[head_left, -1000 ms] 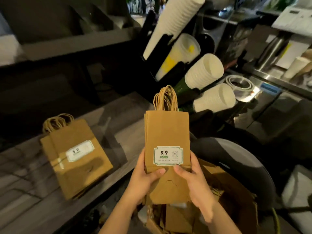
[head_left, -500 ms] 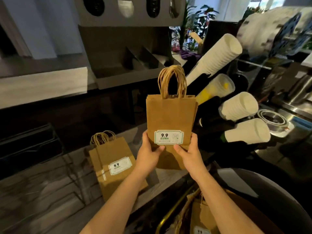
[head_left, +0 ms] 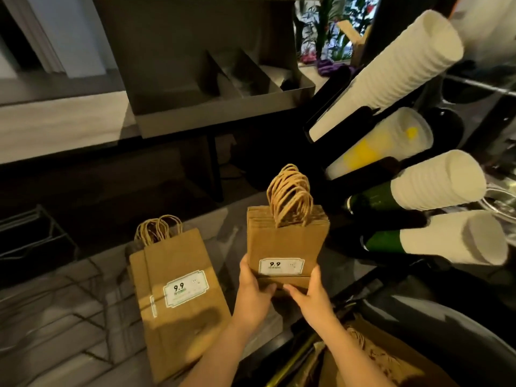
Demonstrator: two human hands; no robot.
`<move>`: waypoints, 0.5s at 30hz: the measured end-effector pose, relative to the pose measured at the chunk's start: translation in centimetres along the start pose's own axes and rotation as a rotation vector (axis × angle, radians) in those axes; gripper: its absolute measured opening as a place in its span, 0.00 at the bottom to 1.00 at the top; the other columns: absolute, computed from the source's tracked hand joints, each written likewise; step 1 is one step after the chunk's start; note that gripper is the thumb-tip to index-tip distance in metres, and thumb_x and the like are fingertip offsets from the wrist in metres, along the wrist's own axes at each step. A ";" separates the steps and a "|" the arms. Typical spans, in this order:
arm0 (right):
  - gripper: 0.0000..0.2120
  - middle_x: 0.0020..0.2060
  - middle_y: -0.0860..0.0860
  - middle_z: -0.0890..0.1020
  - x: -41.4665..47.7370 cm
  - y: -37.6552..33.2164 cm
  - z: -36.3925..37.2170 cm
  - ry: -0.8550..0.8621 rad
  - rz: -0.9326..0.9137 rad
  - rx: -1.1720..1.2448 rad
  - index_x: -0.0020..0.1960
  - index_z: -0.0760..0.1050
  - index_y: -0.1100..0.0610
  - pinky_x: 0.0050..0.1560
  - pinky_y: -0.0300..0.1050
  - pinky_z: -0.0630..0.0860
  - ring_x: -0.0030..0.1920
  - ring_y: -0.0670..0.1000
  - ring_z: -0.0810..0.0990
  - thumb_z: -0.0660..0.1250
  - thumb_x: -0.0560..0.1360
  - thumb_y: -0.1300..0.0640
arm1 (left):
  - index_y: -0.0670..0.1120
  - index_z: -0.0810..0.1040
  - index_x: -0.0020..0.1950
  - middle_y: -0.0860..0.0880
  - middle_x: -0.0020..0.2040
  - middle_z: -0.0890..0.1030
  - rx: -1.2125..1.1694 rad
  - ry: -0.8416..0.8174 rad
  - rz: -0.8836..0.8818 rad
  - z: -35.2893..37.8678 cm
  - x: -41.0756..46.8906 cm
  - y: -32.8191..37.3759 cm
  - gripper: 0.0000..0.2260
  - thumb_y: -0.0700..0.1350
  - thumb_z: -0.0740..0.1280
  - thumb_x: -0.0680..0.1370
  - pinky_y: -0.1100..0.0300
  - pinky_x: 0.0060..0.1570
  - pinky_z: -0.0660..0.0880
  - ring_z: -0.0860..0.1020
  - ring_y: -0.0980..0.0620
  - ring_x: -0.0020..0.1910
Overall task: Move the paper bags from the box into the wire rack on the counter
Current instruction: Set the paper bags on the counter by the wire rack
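Note:
I hold a thick stack of flat brown paper bags (head_left: 287,241) with twisted handles and a white "9.9" label, upright above the counter. My left hand (head_left: 254,291) grips its lower left edge and my right hand (head_left: 310,294) grips its lower right edge. A second pile of the same bags (head_left: 178,300) lies flat on the marble counter (head_left: 55,331) just left of my hands. The wire rack (head_left: 30,236) stands at the far left of the counter. The cardboard box (head_left: 371,358) with more bags sits at the bottom right, below my right forearm.
A dispenser with stacks of white paper cups (head_left: 435,182) and a clear plastic cup stack (head_left: 391,143) juts out on the right, close to the held bags. A dark metal divided tray (head_left: 220,88) sits on a shelf above the counter. A round grey bin (head_left: 446,331) is beside the box.
Both hands have lifted the bag stack from over the box and carried it forward over the counter, then lowered it beside the flat pile. My view has turned up and left.

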State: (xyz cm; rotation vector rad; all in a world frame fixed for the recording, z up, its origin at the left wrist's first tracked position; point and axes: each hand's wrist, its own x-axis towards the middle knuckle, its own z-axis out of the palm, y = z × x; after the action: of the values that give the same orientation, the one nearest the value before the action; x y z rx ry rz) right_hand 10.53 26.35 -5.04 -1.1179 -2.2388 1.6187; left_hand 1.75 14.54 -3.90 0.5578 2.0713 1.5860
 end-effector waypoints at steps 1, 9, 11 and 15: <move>0.40 0.67 0.48 0.71 0.3 0.0 0.0 0.004 0.003 0.005 0.78 0.47 0.51 0.66 0.48 0.70 0.68 0.52 0.70 0.70 0.75 0.52 | 0.60 0.58 0.62 0.58 0.61 0.71 0.021 0.002 -0.019 0.1 0.4 0.0 0.30 0.31 0.66 0.75 0.75 0.54 0.69 0.71 0.67 0.61; 0.38 0.65 0.46 0.71 0.8 -3.7 0.7 -0.017 -0.111 0.012 0.77 0.52 0.47 0.62 0.46 0.70 0.67 0.51 0.70 0.71 0.75 0.57 | 0.55 0.56 0.67 0.55 0.61 0.75 0.123 0.107 -0.130 -2.8 0.4 2.3 0.26 0.39 0.66 0.77 0.53 0.62 0.73 0.73 0.53 0.62; 0.38 0.63 0.44 0.72 0.9 -5.1 1.7 -0.052 -0.141 0.048 0.76 0.55 0.46 0.61 0.44 0.71 0.63 0.46 0.70 0.71 0.74 0.59 | 0.54 0.57 0.68 0.55 0.61 0.76 0.078 0.147 -0.148 -4.5 0.2 2.8 0.26 0.39 0.67 0.77 0.50 0.63 0.73 0.73 0.52 0.62; 0.37 0.59 0.40 0.73 0.5 -7.8 4.4 -0.192 -0.174 0.105 0.74 0.57 0.43 0.58 0.41 0.70 0.59 0.42 0.71 0.71 0.74 0.62 | 0.54 0.60 0.67 0.59 0.54 0.75 0.004 0.258 -0.202 -7.9 -1.1 3.2 0.25 0.38 0.67 0.77 0.57 0.59 0.72 0.72 0.56 0.57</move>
State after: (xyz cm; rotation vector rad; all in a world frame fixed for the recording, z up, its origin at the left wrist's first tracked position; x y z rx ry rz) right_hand 4.20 22.29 -0.16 -0.7482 -2.2599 1.8135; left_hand -1.89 8.58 1.07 0.1429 2.2346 1.6034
